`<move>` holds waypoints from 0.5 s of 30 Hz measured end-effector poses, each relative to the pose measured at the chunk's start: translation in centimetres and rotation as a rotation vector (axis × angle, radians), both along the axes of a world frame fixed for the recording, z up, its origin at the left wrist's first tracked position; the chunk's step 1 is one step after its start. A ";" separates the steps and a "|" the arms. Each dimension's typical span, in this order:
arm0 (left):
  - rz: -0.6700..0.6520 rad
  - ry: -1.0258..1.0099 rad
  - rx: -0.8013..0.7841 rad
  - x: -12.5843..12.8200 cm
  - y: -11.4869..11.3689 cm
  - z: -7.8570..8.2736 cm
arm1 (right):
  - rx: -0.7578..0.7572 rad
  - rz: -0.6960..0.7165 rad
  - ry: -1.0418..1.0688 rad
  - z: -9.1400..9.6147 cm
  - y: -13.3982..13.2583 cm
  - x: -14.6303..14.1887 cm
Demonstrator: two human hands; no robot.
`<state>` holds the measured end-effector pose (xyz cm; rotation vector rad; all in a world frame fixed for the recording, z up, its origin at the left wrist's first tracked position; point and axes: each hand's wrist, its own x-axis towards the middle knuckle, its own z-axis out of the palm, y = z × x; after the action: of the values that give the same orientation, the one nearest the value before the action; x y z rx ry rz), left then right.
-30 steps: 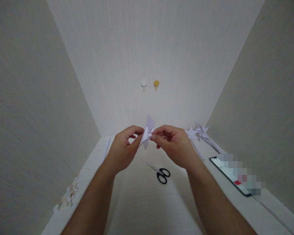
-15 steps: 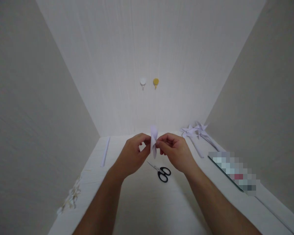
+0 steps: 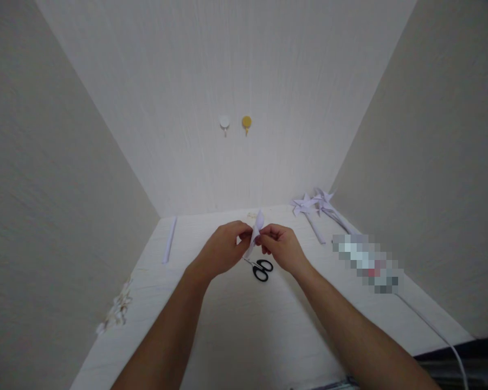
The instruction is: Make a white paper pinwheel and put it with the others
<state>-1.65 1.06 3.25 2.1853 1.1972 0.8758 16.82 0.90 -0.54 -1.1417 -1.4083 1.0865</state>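
Note:
A pale paper pinwheel (image 3: pixel 259 220), its sheet curled into loops and seen nearly edge-on, is held upright between my two hands above the white table (image 3: pixel 231 341). My left hand (image 3: pixel 224 248) pinches its left side between thumb and fingers. On the other side, my right hand (image 3: pixel 283 247) closes thumb and fingertips at the paper's middle; the exact pinch point is partly hidden. Just below the paper lie scissors (image 3: pixel 255 265) with black handles, their blade tips partly covered by the paper and hand.
Finished-looking paper pinwheels on sticks (image 3: pixel 305 205) lie at the back right. A rolled paper stick (image 3: pixel 169 241) rests at left, above a heap of small scraps (image 3: pixel 120 309). A blurred-out object (image 3: pixel 361 262) with a white cord (image 3: pixel 427 322) lies right. Two hooks (image 3: pixel 246 121) hang on the wall.
My view has shifted, so the surroundings sit higher and further left. The paper has tilted, its top leaning right. Both hands still grip it.

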 end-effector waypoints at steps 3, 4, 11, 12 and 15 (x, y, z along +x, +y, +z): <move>0.096 -0.015 -0.040 0.5 -0.3 -1.9 | 0.015 0.014 -0.035 -2.1 0.4 0.2; 0.134 -0.020 -0.056 0.6 -0.4 -2.6 | 0.028 0.016 -0.052 -2.7 0.4 0.2; 0.465 -0.072 -0.179 0.5 -1.7 -5.5 | 0.250 0.093 -0.203 -5.1 -1.5 -0.4; 0.494 -0.078 -0.194 0.4 -1.9 -5.6 | 0.283 0.100 -0.225 -5.3 -1.7 -0.6; 0.548 -0.093 -0.222 0.7 -2.4 -6.0 | 0.360 0.066 -0.289 -6.2 -2.1 -1.4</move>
<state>-0.95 -1.34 -2.79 1.6424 1.7902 0.9827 15.44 -1.20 -6.71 -1.0198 -1.7936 0.6903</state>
